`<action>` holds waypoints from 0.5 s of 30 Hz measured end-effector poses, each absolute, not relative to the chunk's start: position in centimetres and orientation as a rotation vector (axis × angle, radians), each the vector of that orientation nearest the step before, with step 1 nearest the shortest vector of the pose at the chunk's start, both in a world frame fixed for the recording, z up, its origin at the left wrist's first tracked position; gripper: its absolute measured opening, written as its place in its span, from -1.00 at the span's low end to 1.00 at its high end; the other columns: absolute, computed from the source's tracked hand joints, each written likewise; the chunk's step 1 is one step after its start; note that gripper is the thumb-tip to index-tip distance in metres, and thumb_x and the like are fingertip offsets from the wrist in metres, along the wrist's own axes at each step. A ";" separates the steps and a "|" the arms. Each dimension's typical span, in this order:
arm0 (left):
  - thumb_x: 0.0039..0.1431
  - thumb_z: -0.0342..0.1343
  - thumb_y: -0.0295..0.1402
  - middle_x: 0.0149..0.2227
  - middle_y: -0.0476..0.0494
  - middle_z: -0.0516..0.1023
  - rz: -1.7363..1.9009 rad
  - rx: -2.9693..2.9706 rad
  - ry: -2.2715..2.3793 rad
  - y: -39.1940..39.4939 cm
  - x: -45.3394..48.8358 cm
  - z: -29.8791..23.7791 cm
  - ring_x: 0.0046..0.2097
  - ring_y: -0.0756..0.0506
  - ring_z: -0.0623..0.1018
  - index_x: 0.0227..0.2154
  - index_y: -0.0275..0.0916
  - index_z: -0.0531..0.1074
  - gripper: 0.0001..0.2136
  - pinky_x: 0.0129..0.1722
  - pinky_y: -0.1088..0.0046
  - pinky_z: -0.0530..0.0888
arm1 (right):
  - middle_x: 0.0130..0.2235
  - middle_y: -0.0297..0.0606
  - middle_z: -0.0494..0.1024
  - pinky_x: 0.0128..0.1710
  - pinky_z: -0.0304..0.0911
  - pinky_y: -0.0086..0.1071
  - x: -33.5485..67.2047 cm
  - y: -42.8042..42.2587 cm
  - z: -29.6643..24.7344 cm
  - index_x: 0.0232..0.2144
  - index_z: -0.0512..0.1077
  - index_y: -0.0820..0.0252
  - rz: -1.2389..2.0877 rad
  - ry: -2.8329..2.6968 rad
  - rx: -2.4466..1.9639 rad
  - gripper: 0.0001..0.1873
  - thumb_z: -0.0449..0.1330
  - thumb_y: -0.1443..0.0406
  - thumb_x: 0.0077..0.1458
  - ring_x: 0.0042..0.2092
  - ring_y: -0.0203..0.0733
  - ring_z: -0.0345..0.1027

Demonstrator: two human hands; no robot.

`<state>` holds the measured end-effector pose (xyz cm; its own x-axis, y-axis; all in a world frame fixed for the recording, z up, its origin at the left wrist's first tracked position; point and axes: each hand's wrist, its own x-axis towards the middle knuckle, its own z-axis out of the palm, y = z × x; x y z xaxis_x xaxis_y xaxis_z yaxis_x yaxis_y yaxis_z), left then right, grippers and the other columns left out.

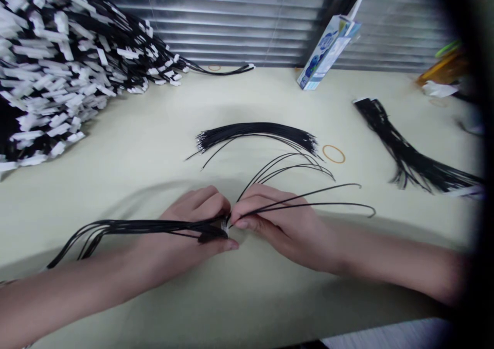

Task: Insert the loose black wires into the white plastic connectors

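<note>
My left hand is closed on a small connector with a bundle of black wires trailing out to the left. My right hand pinches thin black wires whose ends meet the connector at my left fingertips. Those wires arc away to the right over the table. Both hands rest low on the cream table and touch at the fingertips. A loose fan of black wires lies just beyond them.
A big heap of black wires with white tags fills the far left. Another black wire bundle lies at the right. A rubber band sits near the middle, and a tilted carton stands by the window blinds.
</note>
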<state>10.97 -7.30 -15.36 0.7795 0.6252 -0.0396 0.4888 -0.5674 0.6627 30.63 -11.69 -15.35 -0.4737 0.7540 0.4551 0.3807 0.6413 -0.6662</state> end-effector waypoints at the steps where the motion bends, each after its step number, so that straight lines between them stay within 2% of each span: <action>1: 0.05 0.21 -0.27 -0.34 0.08 0.35 0.284 2.289 0.821 -7.3 10.9 -15.5 -0.29 -0.04 0.40 -0.36 -0.14 0.28 -0.80 -0.32 0.42 0.31 | -0.30 -0.24 0.49 -0.27 0.27 -0.45 30.6 -11.7 -15.4 -0.33 0.39 0.26 0.628 -2.099 -0.882 -0.86 0.03 0.44 0.20 -0.26 -0.31 0.30; 15: 0.02 0.24 -0.28 -0.33 0.12 0.35 0.302 2.277 0.831 -7.4 10.7 -15.9 -0.29 -0.03 0.41 -0.36 -0.11 0.26 -0.77 -0.34 0.44 0.30 | -0.30 -0.26 0.49 -0.25 0.27 -0.48 30.5 -11.6 -15.4 -0.32 0.39 0.27 0.625 -2.090 -0.893 -0.87 0.04 0.46 0.19 -0.25 -0.33 0.30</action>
